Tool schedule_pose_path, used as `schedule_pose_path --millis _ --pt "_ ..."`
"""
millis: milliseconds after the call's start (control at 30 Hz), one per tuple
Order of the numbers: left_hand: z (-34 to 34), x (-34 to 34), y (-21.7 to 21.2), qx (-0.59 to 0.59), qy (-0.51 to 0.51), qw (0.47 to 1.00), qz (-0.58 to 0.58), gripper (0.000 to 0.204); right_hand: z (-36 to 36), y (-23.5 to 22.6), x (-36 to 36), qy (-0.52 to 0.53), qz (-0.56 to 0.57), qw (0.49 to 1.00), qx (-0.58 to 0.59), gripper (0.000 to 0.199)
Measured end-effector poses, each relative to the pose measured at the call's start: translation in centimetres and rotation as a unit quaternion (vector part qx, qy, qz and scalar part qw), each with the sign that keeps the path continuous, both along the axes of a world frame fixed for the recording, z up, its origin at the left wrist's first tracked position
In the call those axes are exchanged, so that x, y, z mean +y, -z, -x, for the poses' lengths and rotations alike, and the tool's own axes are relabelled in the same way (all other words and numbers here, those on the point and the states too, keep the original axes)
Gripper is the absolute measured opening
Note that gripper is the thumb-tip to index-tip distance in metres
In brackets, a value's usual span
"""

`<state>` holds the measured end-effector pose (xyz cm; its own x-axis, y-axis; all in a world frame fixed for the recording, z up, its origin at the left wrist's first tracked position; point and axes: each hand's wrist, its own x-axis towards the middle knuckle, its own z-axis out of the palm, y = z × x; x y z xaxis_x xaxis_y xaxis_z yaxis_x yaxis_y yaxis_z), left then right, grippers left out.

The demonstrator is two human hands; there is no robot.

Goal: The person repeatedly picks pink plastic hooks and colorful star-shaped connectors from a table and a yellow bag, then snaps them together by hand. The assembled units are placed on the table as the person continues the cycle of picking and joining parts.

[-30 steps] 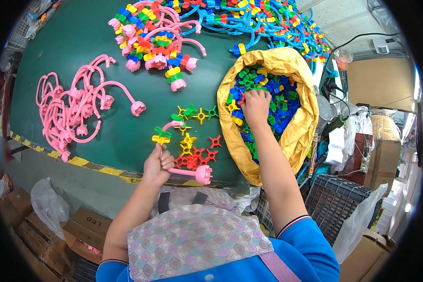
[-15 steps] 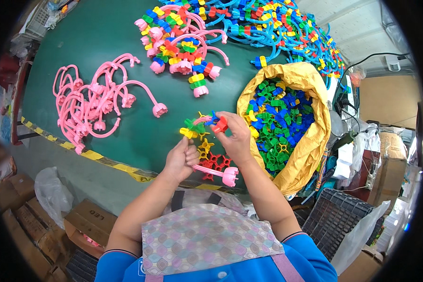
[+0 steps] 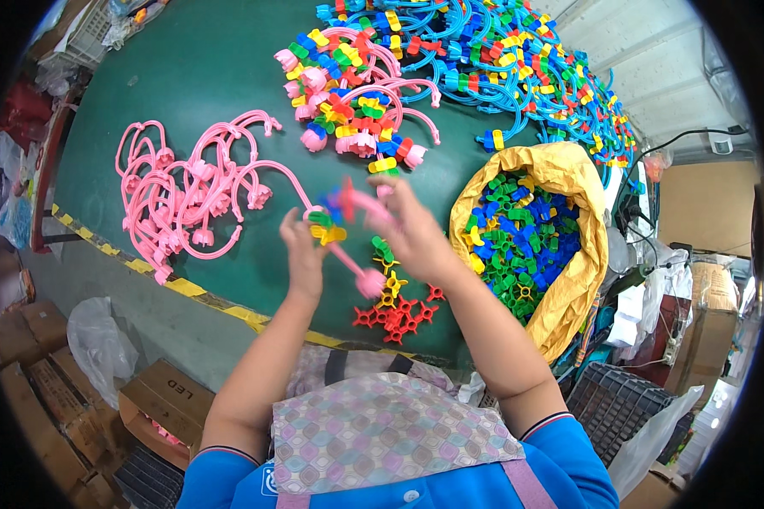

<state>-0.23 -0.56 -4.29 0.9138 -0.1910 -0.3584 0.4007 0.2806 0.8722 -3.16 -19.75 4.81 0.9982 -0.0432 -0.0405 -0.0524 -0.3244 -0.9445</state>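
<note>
At the frame's centre, both hands work over the green desk (image 3: pixel 187 76). The left hand (image 3: pixel 304 254) has its fingers closed on a pink curved tube (image 3: pixel 352 259) carrying green and yellow star pieces (image 3: pixel 327 227); the right hand (image 3: pixel 412 229) pinches a red star piece (image 3: pixel 345 197) at the tube's upper end. This looks like threading; seating the piece calls for a steady push. More loose stars (image 3: pixel 395 310) lie just below.

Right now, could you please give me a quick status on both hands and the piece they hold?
Left hand and right hand both grip one pink stem, raised over the table. Coloured beads on it. Loose pieces below; nothing in the way.
</note>
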Motion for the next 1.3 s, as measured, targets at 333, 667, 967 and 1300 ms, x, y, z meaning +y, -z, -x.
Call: schedule_pose_path --millis 333,667,967,1300 --pt "-7.7 -0.4 5.9 -0.096 0.087 0.841 -0.525 0.074 -13.6 -0.8 -9.5 0.306 -0.040 0.938 -0.159 0.065" --pt "-2.5 1.6 0.5 -0.100 0.072 0.989 -0.075 0.027 7.1 8.1 -9.1 0.110 0.198 0.971 0.075 0.035" --pt "1.7 7.1 0.9 -0.109 0.089 0.936 -0.322 0.013 10.9 9.2 -10.1 0.243 0.450 0.855 0.081 0.046" --pt "3.4 7.3 1.0 -0.219 -0.003 0.946 -0.239 0.009 16.4 10.7 -8.9 0.236 0.411 0.865 0.166 0.061"
